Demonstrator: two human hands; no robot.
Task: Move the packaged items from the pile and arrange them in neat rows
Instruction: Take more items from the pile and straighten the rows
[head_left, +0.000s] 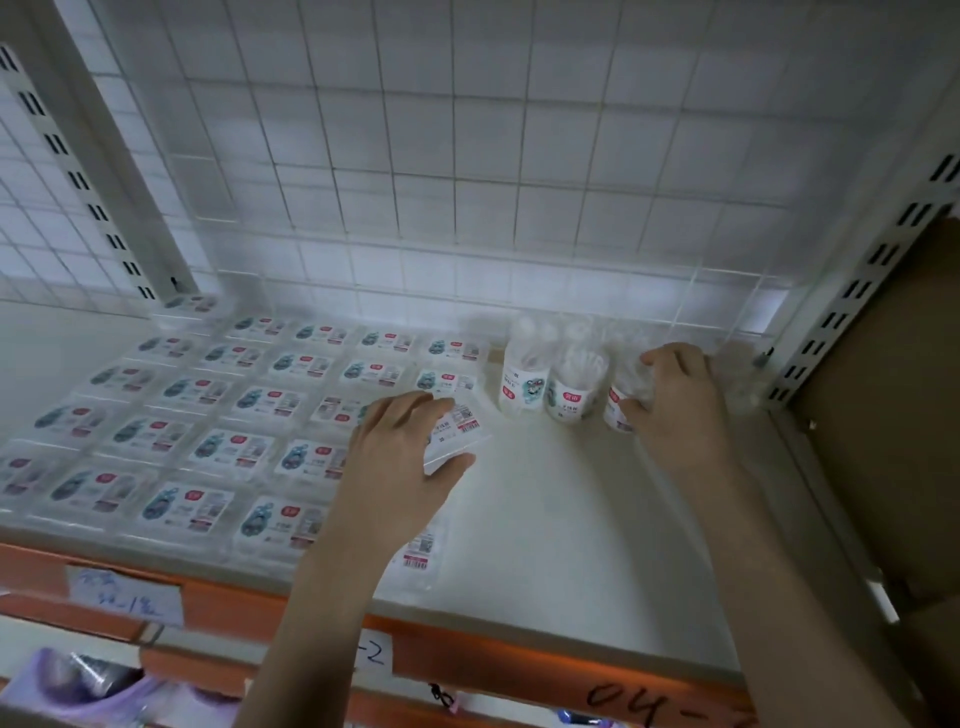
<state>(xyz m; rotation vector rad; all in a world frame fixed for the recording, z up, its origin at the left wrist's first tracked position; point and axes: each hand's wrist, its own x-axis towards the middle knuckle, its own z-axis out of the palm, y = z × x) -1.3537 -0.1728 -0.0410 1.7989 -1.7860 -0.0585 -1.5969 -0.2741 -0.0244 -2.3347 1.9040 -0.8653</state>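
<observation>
Flat clear packets with blue, red and white labels lie in several neat rows (208, 410) across the left of the white shelf. My left hand (395, 457) grips one more such packet (460, 431) at the right end of those rows, thumb under its near edge. At the back right stand clear round tubs (524, 374) with labels. My right hand (675, 400) curls round one of these tubs (621, 410). Another packet (418, 551) lies partly under my left forearm near the shelf's front.
A white wire grid (467, 182) backs the shelf (571, 519). Slotted metal uprights stand at the left (78, 176) and right (857, 291). A brown cardboard box (893, 415) sits to the right. The orange front rail (467, 654) carries paper labels; a purple bag (78, 686) lies below.
</observation>
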